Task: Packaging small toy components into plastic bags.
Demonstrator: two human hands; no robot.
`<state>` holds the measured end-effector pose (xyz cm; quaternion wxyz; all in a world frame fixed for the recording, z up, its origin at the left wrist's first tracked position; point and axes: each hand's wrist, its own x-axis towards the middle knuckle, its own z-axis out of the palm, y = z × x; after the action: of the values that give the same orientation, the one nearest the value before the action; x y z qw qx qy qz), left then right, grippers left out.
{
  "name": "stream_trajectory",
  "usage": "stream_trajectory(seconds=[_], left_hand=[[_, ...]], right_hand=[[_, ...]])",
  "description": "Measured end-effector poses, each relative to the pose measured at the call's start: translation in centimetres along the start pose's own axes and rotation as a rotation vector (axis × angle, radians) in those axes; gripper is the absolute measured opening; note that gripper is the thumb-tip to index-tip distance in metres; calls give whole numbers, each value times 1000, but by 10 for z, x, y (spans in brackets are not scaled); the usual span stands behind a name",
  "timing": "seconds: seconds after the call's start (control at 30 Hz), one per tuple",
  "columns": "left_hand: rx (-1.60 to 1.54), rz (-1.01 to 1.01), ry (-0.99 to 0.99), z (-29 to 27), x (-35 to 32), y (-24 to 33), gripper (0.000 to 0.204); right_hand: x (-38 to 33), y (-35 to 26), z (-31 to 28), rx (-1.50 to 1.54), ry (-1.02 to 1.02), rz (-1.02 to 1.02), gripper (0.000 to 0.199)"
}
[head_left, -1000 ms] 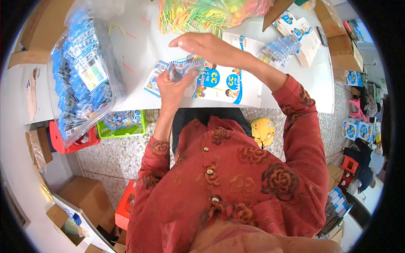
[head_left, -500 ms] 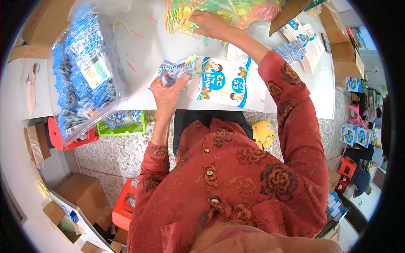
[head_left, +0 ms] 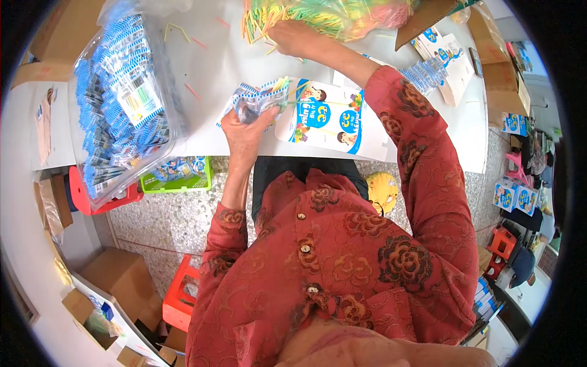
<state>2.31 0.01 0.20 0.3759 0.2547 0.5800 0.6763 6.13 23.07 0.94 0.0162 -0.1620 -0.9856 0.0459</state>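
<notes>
My left hand [head_left: 244, 131] grips a small clear blue-and-white packet [head_left: 257, 101] with a few coloured sticks poking from its top, held just above the near edge of the white table [head_left: 211, 131]. My right hand [head_left: 293, 38] reaches far across the table, fingers closed on thin sticks at the edge of a big heap of yellow, green and pink sticks [head_left: 324, 15]. Flat blue-and-white printed cartons [head_left: 324, 116] lie on the table between the two hands.
A large clear bag stuffed with blue-and-white packets [head_left: 119, 104] fills the table's left side. A green tray [head_left: 177, 174] and a red stool [head_left: 92, 196] stand below. More flat cartons [head_left: 443, 55] lie at the right. Cardboard boxes [head_left: 122, 281] sit on the floor.
My right hand left the packet and stretched forward to the heap of sticks. My left hand kept hold of the packet, shifting slightly.
</notes>
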Motion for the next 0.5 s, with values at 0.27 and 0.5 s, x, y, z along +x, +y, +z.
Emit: stream_trajectory(seconds=[0.27,0.5], left_hand=[[-13,4,-9,5,-1,-2,24],[-5,6,-1,7,-3,4,23]], right_hand=[[25,1,16,-35,46,63,11],[30,-14,20,-15,16,131,14]])
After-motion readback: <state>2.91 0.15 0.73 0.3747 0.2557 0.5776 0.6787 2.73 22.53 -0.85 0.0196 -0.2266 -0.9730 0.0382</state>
